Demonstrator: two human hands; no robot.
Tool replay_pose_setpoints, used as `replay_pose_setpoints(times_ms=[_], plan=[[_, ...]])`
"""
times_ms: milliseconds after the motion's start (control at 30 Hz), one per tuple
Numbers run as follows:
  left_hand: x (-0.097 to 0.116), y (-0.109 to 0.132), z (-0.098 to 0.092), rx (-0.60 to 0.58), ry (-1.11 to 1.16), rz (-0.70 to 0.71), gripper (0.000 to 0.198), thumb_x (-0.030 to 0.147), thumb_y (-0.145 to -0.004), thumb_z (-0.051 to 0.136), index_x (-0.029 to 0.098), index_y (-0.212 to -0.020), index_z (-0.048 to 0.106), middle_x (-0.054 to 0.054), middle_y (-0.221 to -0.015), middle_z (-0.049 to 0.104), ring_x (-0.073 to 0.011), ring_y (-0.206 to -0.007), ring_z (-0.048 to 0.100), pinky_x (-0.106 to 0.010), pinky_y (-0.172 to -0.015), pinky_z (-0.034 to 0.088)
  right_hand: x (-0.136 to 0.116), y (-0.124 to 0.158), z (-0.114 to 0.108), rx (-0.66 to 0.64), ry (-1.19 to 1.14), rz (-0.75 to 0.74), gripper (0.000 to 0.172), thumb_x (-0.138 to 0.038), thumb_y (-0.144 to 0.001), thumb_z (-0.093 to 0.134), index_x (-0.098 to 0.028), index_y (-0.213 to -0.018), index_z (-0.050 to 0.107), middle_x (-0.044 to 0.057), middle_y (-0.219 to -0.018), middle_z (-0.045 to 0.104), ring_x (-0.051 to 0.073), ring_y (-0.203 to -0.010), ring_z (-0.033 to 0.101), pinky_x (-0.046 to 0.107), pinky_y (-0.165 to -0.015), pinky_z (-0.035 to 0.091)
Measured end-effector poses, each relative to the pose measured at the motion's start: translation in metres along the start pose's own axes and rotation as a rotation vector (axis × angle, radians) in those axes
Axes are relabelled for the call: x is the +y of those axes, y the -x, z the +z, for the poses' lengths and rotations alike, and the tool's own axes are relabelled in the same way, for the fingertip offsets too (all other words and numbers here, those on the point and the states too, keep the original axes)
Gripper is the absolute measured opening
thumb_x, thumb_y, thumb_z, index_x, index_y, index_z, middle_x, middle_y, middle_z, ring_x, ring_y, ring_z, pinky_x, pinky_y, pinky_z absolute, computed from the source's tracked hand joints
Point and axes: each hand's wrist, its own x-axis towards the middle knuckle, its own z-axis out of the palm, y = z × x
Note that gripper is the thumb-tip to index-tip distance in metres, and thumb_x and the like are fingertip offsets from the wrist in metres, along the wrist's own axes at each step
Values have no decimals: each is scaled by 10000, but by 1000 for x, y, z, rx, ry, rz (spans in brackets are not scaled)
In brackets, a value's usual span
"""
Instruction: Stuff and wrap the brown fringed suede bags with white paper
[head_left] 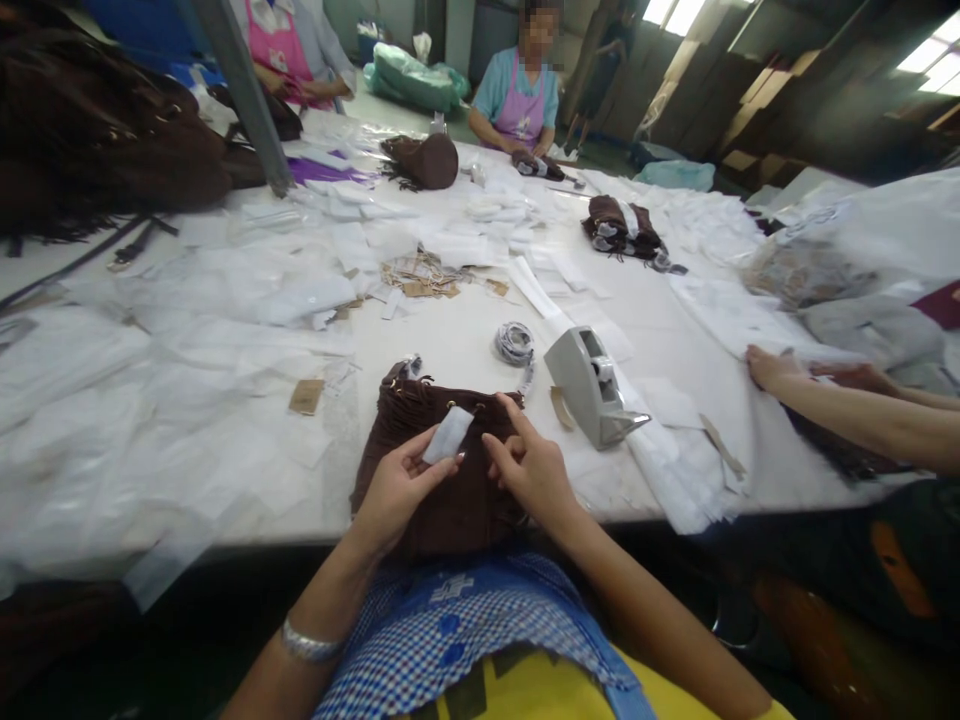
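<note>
A dark brown suede bag lies at the near edge of the white table, right in front of me. My left hand rests on the bag and pinches a small white paper piece between thumb and fingers. My right hand is beside it on the bag, fingers curled, fingertips close to the bag's top edge and the paper piece. Whether it holds anything is hidden.
A grey tape dispenser stands right of the bag, a coiled cord behind it. White paper sheets and brown tags cover the table. A co-worker's hands reach in from the right. Other brown bags and two seated people are farther back.
</note>
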Motion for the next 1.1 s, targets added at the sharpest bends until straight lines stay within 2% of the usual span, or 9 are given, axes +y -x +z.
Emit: replay_pose_setpoints(times_ms=[167,400,467,533,633,733,833,967,1100], plan=[[-1,-1,-1,-24,-17,5,671,328,-733,808,185,-1347,579,-94,-1294,666,-279,-1122,662,-437,-1024,512,-16,9,7,-99,-195,-22,677,-301,-948,533,-242,-1555,239,2,-929,768,188,-886,719,326,-873,530],[-5,-6,-1,-31,-86,88,611,391,-776,767,181,-1325,601,-108,-1345,629,-313,-1251,575,-468,-1092,434,-19,-3,34,-184,-326,10,832,-314,-951,540,-224,-1581,4,-19,-910,763,175,-815,710,336,-824,552],[0,-4,-1,-32,-155,111,648,412,-801,738,185,-1377,550,-107,-1370,610,-309,-1240,585,-467,-1065,464,-16,-6,23,-175,-258,-40,788,-316,-950,550,-246,-1580,81,-10,-951,766,182,-854,714,345,-843,551],[7,3,-2,28,-301,197,645,434,-840,689,192,-1411,510,-106,-1407,579,-297,-1222,601,-456,-1038,493,-11,-2,6,-95,-122,-112,625,-325,-952,555,-276,-1527,316,16,-1041,757,199,-942,708,359,-892,538],[16,23,-10,138,-711,478,502,415,-908,601,229,-1371,555,-82,-1445,545,-272,-1263,569,-451,-1084,449,1,17,-16,-46,30,-268,358,-339,-960,550,-266,-1303,619,55,-1188,712,206,-1089,665,361,-980,505],[10,42,-25,-112,-1202,716,468,387,-926,577,282,-1381,545,-56,-1485,504,-274,-1363,465,-507,-1181,290,23,39,-19,-213,130,-545,327,-366,-914,624,-262,-1219,680,62,-1391,587,230,-1315,510,417,-1121,390],[-6,48,-47,-332,-1533,757,501,406,-944,547,316,-1433,482,-51,-1521,451,-310,-1422,376,-593,-1191,175,53,46,-12,-295,320,-705,404,-241,-866,664,-317,-1263,652,36,-1517,451,277,-1446,323,534,-1190,228],[-8,42,-67,-92,-1650,682,467,440,-966,489,261,-1395,531,-104,-1538,420,-341,-1451,312,-605,-1138,273,79,28,-13,-75,387,-582,639,-14,-806,547,-290,-1382,553,69,-1549,392,269,-1456,295,517,-1182,264],[7,49,-48,178,-1567,789,452,418,-952,526,211,-1351,567,-139,-1480,494,-325,-1423,371,-570,-1150,275,74,22,-21,210,264,-380,583,-30,-816,497,-241,-1353,574,97,-1478,459,258,-1381,404,462,-1152,358]])
